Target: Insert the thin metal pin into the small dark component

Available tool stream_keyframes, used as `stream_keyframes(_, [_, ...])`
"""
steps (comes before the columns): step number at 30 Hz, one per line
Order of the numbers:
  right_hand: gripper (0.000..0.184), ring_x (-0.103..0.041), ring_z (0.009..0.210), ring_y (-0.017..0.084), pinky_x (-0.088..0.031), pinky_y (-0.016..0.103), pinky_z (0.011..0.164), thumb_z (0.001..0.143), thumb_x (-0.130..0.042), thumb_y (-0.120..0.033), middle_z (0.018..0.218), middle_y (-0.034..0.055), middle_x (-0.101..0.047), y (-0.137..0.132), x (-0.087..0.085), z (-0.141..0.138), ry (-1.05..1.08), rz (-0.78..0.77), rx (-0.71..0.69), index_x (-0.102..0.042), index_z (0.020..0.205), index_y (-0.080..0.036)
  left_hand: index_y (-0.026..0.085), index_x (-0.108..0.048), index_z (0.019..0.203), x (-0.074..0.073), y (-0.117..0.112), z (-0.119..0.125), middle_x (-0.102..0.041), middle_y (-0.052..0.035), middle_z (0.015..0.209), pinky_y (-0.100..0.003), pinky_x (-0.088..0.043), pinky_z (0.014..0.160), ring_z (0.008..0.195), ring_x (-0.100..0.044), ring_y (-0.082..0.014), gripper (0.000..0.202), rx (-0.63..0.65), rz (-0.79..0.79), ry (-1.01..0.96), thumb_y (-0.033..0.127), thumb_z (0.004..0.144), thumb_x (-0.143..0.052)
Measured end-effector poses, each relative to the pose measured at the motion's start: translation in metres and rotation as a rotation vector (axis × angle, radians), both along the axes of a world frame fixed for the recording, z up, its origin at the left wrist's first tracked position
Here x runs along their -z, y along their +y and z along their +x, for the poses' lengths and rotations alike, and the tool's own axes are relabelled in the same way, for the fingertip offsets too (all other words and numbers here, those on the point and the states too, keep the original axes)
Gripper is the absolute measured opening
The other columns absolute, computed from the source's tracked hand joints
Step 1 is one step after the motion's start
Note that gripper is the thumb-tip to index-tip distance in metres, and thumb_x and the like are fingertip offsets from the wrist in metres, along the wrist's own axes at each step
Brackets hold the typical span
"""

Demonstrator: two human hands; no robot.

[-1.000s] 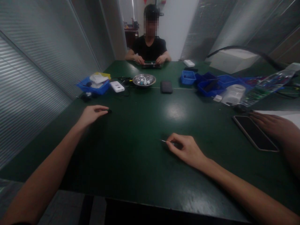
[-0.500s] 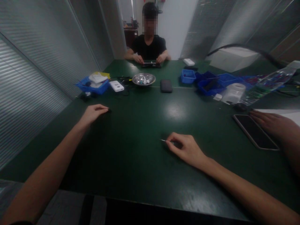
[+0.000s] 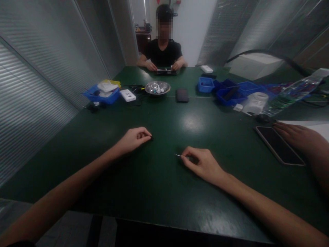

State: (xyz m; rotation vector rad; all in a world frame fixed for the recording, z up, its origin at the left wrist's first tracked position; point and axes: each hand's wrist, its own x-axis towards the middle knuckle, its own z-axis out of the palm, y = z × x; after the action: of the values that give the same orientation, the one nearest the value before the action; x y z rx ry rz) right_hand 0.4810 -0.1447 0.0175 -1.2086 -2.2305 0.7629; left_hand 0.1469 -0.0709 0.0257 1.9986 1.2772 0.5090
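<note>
The left hand (image 3: 133,139) lies curled on the green counter (image 3: 159,185), thumb and forefinger pinched shut on one small dark piece (image 3: 151,138) that pokes out at its fingertips, on the side facing the right hand (image 3: 203,164). The right hand is closed too, gripping one thin metal pin (image 3: 178,155). The pin's long axis runs left to right and its free tip points left, toward the dark piece. The two things are near each other but apart, the piece a little farther and to the left of the tip. The left hand is the one at the piece; the right is only near it. At the right edge a co-worker's hand (image 3: 298,137) rests flat beside one dark phone (image 3: 279,145). A second phone (image 3: 182,95) lies far in the middle, by one metal bowl (image 3: 157,87) and one white device (image 3: 128,95). One blue tray (image 3: 101,96) stands far left, and at least three more (image 3: 228,94) are clustered far right. Another person (image 3: 163,51) sits at the far end.
</note>
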Motion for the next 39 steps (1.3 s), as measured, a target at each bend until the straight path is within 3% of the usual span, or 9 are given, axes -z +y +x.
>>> stream_keyframes(4, [0.018, -0.062, 0.063, 0.013, -0.043, 0.025, 0.061, 0.099, -0.058, -0.032, 0.078, -0.0002, -0.070, 0.001, -0.003, 0.002, 0.008, -0.021, -0.026, -0.070, 0.092, -0.020, 0.020, -0.070, 0.115, 0.004, -0.039, 0.057, -0.068, -0.0069, 0.106, -0.031, -0.050, 0.077, 0.088, -0.062, -0.0179, 0.021, 0.295, 0.130, -0.094, 0.032, 0.102, -0.059])
stream_keyframes(8, [0.020, -0.060, 0.062, 0.013, -0.042, 0.025, 0.060, 0.099, -0.057, -0.033, 0.073, -0.0014, -0.068, 0.003, -0.011, 0.004, 0.019, -0.075, -0.057, -0.069, 0.090, -0.020, 0.019, -0.064, 0.127, 0.008, -0.055, 0.075, -0.065, -0.0098, 0.117, -0.036, -0.051, 0.093, 0.107, -0.061, -0.0214, 0.026, 0.411, 0.210, -0.102, 0.024, 0.102, -0.057])
stream_keyframes(13, [0.018, -0.054, 0.056, 0.011, -0.039, 0.025, 0.058, 0.096, -0.059, -0.028, 0.066, -0.0036, -0.061, 0.003, -0.018, 0.003, 0.015, -0.086, -0.088, -0.069, 0.084, -0.019, 0.019, -0.062, 0.130, 0.011, -0.052, 0.071, -0.064, -0.0093, 0.117, -0.035, -0.052, 0.089, 0.104, -0.061, -0.0210, 0.031, 0.385, 0.200, -0.100, 0.023, 0.099, -0.063])
stream_keyframes(17, [0.017, -0.056, 0.057, 0.012, -0.040, 0.025, 0.058, 0.095, -0.059, -0.027, 0.067, -0.0026, -0.063, 0.001, -0.015, 0.000, -0.003, -0.087, -0.086, -0.070, 0.085, -0.019, 0.019, -0.066, 0.121, 0.012, -0.051, 0.072, -0.064, -0.0095, 0.114, -0.036, -0.051, 0.094, 0.108, -0.061, -0.0219, 0.021, 0.415, 0.201, -0.124, 0.023, 0.101, -0.061])
stream_keyframes(30, [0.020, -0.061, 0.060, 0.013, -0.042, 0.025, 0.059, 0.098, -0.058, -0.033, 0.073, -0.0007, -0.071, -0.002, -0.006, -0.012, -0.004, -0.043, -0.029, -0.072, 0.090, -0.021, 0.018, -0.068, 0.117, 0.014, -0.049, 0.072, -0.065, -0.0094, 0.111, -0.036, -0.051, 0.094, 0.106, -0.062, -0.0215, 0.018, 0.452, 0.165, -0.154, 0.025, 0.103, -0.058])
stream_keyframes(34, [0.020, -0.061, 0.059, 0.013, -0.042, 0.025, 0.058, 0.100, -0.058, -0.033, 0.075, -0.0009, -0.071, -0.002, -0.006, -0.013, 0.066, -0.043, 0.024, -0.070, 0.090, -0.021, 0.019, -0.063, 0.133, 0.017, -0.048, 0.072, -0.063, -0.0075, 0.108, -0.034, -0.051, 0.089, 0.099, -0.062, -0.0200, 0.033, 0.422, 0.143, -0.157, 0.025, 0.100, -0.064])
stream_keyframes(39, [0.022, -0.062, 0.058, 0.014, -0.043, 0.026, 0.057, 0.099, -0.057, -0.035, 0.071, -0.0008, -0.070, 0.000, -0.010, -0.007, 0.059, -0.049, 0.088, -0.069, 0.088, -0.020, 0.024, -0.044, 0.154, 0.019, -0.048, 0.071, -0.064, -0.0059, 0.109, -0.035, -0.051, 0.087, 0.095, -0.061, -0.0191, 0.062, 0.380, 0.097, -0.174, 0.025, 0.097, -0.068])
